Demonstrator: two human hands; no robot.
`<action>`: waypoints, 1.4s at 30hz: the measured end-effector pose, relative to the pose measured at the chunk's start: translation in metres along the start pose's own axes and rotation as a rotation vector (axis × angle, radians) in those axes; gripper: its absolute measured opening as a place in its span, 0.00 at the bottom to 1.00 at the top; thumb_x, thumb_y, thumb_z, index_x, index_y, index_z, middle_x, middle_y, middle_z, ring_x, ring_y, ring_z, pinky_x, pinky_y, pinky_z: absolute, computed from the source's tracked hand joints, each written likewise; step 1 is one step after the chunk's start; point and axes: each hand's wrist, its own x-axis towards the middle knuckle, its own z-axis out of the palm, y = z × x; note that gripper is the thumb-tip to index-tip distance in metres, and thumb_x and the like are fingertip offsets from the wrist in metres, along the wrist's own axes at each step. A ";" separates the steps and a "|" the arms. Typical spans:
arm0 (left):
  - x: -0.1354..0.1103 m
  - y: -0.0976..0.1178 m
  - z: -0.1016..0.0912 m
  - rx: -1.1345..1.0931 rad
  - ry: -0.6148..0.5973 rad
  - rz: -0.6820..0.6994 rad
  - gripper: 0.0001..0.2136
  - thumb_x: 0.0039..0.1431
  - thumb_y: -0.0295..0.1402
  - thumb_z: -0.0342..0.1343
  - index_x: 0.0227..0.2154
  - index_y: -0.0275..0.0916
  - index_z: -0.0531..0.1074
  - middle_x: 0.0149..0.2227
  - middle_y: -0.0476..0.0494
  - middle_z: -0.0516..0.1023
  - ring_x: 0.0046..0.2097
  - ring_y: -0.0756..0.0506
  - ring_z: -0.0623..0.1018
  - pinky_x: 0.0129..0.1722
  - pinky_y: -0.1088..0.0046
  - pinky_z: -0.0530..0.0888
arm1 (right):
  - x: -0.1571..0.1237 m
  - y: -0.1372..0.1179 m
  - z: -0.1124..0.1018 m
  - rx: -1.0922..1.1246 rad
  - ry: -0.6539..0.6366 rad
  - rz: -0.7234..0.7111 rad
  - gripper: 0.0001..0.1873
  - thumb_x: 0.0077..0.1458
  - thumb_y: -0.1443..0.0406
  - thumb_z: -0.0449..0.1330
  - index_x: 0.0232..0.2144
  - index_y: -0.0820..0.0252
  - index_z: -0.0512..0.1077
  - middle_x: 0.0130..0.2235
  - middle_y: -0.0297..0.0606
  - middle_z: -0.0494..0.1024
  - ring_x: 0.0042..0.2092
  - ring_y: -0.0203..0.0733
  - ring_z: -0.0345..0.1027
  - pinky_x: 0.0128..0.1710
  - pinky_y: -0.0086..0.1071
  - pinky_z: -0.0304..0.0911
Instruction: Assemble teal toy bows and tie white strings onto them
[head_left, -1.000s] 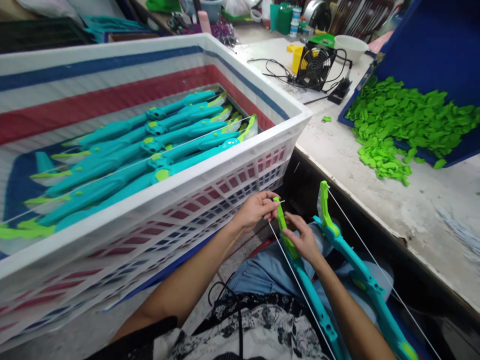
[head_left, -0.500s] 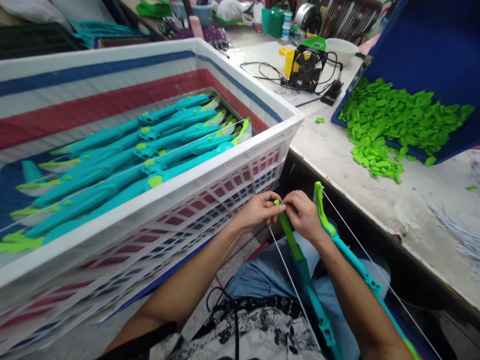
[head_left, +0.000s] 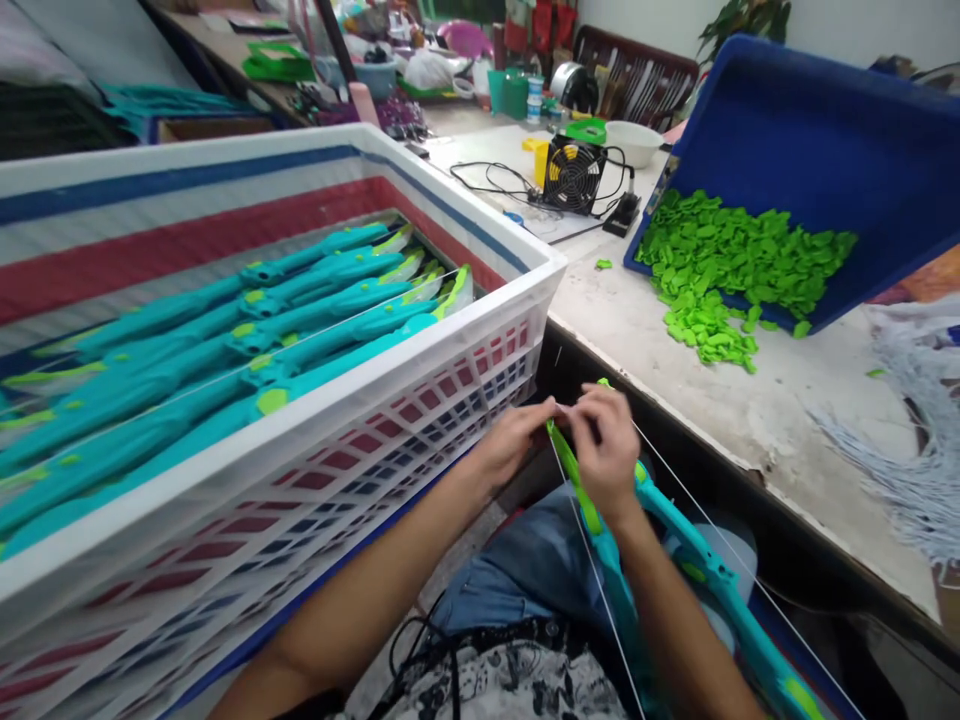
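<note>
My left hand (head_left: 516, 440) is closed, its thumb and forefinger pinched right at the green tip of a teal toy bow (head_left: 576, 475). Close against it, my right hand (head_left: 606, 445) is also closed, with its fingertips curled together just above that tip. Both seem to pinch the end of the white string (head_left: 596, 565), though the fingers mostly hide it. From the tip the string runs down along the bow, which slants over my lap. A second strung toy bow (head_left: 694, 530) leans to the right of my right forearm.
On my left a white plastic crate (head_left: 420, 365) holds several teal toy bows (head_left: 322, 300). A tipped blue bin (head_left: 795, 130) spills small green pieces (head_left: 742, 255) onto the worktable (head_left: 622, 320). White strings (head_left: 900, 480) lie at right; a black fan (head_left: 574, 175) stands farther back.
The view has tilted up and shifted right. My fingers have moved from around the green tip to just above it, and my right hand has turned. The string now lies closer along the bow.
</note>
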 end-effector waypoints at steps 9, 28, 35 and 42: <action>-0.009 0.037 -0.004 0.302 0.212 0.157 0.08 0.48 0.36 0.59 0.27 0.37 0.69 0.27 0.47 0.76 0.26 0.51 0.72 0.24 0.77 0.67 | -0.037 -0.004 0.029 0.100 -0.018 0.085 0.07 0.60 0.69 0.54 0.33 0.58 0.72 0.35 0.38 0.70 0.38 0.39 0.67 0.38 0.34 0.67; -0.015 0.030 0.003 -0.165 0.188 -0.098 0.16 0.37 0.38 0.69 0.25 0.33 0.71 0.21 0.48 0.74 0.21 0.52 0.73 0.18 0.81 0.68 | -0.018 -0.007 0.029 0.128 -0.017 0.135 0.15 0.61 0.67 0.54 0.49 0.53 0.74 0.38 0.39 0.73 0.38 0.39 0.70 0.37 0.32 0.69; -0.010 0.031 0.008 -0.310 0.249 -0.128 0.08 0.39 0.30 0.64 0.21 0.33 0.70 0.22 0.47 0.75 0.25 0.50 0.75 0.28 0.75 0.75 | -0.005 -0.001 0.016 0.069 -0.181 -0.016 0.11 0.62 0.66 0.54 0.37 0.56 0.77 0.35 0.41 0.75 0.38 0.41 0.70 0.39 0.36 0.69; -0.014 0.032 0.002 -0.155 0.083 -0.105 0.13 0.38 0.32 0.68 0.27 0.32 0.74 0.26 0.45 0.77 0.28 0.49 0.77 0.31 0.75 0.75 | 0.000 0.000 0.008 0.020 -0.270 -0.038 0.11 0.62 0.66 0.52 0.32 0.57 0.74 0.34 0.40 0.76 0.37 0.41 0.69 0.39 0.36 0.67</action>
